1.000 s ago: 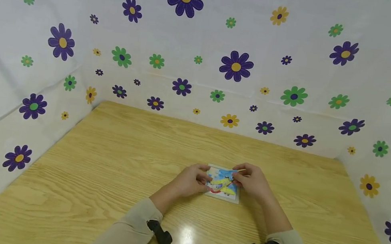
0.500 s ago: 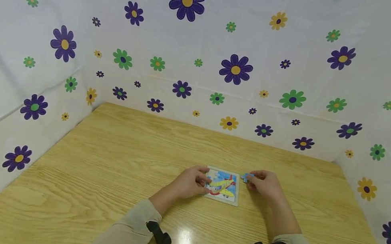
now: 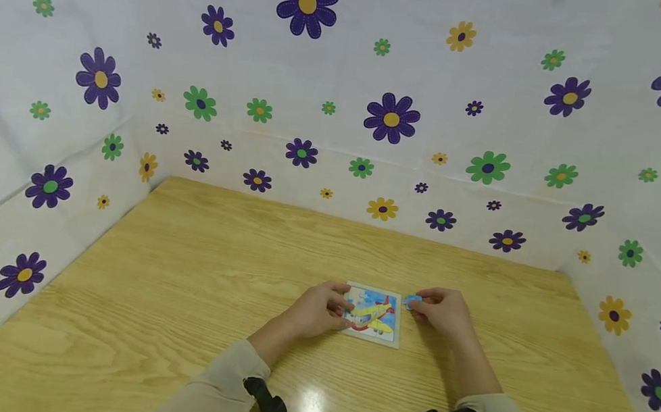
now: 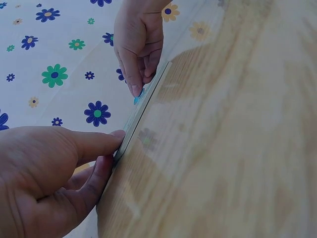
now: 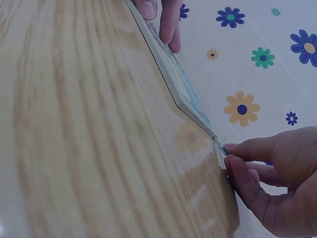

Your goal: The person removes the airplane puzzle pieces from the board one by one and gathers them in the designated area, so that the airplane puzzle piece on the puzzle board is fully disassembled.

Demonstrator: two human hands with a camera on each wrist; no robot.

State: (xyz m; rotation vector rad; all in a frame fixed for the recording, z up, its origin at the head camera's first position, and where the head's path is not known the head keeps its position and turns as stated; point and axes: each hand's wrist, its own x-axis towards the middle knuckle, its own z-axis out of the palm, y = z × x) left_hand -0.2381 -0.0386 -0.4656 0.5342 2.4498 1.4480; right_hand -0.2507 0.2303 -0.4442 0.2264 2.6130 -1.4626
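A small jigsaw puzzle (image 3: 378,315) with a yellow and red plane on blue sky lies flat on the table in a pale frame (image 3: 397,329). At its left edge my left hand (image 3: 316,310) holds the frame, thumb on the rim and fingers against the side, as the left wrist view shows. My right hand (image 3: 445,314) pinches a blue puzzle piece (image 3: 412,300) between thumb and fingers, just beyond the upper right edge. In the right wrist view that piece (image 5: 221,146) appears close to the frame's corner and is mostly covered by the fingertips.
The wood-grain table (image 3: 206,273) reaches back to a white cloth (image 3: 346,65) printed with purple, green and yellow flowers, which also hangs at both sides. Black camera mounts (image 3: 266,403) sit on both sleeved wrists.
My right hand has gone from over the puzzle's upper right part to just outside its right edge, with the blue puzzle piece now visible in it. My left hand has stayed at the left edge.
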